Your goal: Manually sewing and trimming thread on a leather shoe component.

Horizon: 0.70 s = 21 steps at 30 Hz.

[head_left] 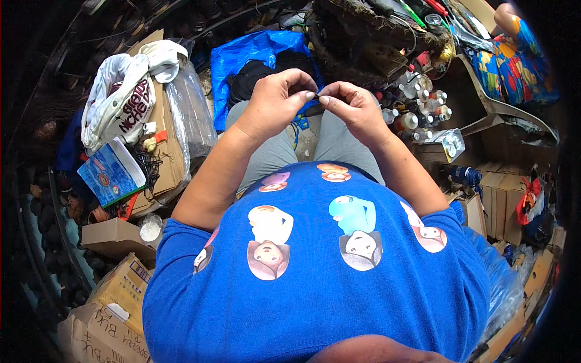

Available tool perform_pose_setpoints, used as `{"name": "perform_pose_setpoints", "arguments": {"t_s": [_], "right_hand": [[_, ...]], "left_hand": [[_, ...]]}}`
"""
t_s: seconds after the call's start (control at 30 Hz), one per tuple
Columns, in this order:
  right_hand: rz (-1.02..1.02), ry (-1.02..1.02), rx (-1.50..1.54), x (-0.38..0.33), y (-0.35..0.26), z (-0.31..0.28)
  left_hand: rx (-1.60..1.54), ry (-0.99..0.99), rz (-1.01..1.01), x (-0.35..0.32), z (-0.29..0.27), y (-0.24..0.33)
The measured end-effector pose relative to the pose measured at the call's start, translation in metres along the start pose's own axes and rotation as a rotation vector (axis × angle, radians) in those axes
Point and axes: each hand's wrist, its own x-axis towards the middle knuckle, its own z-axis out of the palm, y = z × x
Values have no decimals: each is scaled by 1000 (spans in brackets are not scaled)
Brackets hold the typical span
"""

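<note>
Both hands meet in front of me above my lap, their fingertips almost touching. Between them is a small dark piece, too small to name. My left hand pinches it from one side with thumb and forefinger. From the other side my right hand grips it the same way, its remaining fingers curled in. Just beyond the left hand, black items, perhaps cloth or straps, lie on a blue plastic sheet or bag. My grey trouser legs show beneath the hands.
To the left, a white printed cloth bag, a blue notebook and black strips rest on cardboard. Several small bottles stand at right beside a tin can. Cardboard boxes fill the lower left.
</note>
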Motion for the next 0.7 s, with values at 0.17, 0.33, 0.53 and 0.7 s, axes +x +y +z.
{"name": "perform_pose_setpoints", "arguments": {"t_s": [0.17,0.33,0.53,0.7], "right_hand": [[35,-30,250,-1,8,0],[70,-19,375,-1,9,3],[10,35,190,-1,5,2],[-18,30,125,-1,4,5]], "left_hand": [[-160,-53,-29,4,-2,-13],[-271,12,-18,2,3,-17],[-372,18,-134,-3,-2,-20],[-287,7,-131,-2,0,-20]]}}
